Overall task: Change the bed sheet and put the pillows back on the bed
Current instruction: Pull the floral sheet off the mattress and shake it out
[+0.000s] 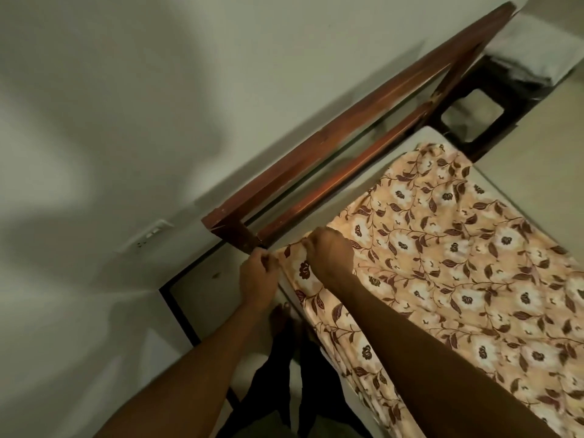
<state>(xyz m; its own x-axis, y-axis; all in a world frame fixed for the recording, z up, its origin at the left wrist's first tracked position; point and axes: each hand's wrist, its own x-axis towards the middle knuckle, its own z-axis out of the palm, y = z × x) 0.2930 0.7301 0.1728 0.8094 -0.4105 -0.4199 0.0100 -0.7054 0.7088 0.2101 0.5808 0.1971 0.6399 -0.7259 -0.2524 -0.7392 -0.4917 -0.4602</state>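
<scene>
Head view: L hand [257,273] fingers curled, pinching corner of floral bed sheet [442,263] at mattress [425,135] corner, by wooden headboard [347,121] post. R hand [328,252] fingers curled, gripping same sheet edge just beside. Count: 1 sheet, spread over mattress; 2 hands; 1 white bundle [534,49] on dark stool [493,90], beyond far mattress corner.

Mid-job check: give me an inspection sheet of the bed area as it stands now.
Surface: mattress, bare at the far corner.
Job's things: floral sheet spread over it, wrinkled, near side hanging over the edge; no pillows on the part of the bed in view.
Clutter: white bundle on a dark stand beyond the bed.
Hands: left hand and right hand both grip the sheet's corner by the headboard.
Cables: nothing seen.
Surroundings: headboard against the wall, wall socket to the left.
</scene>
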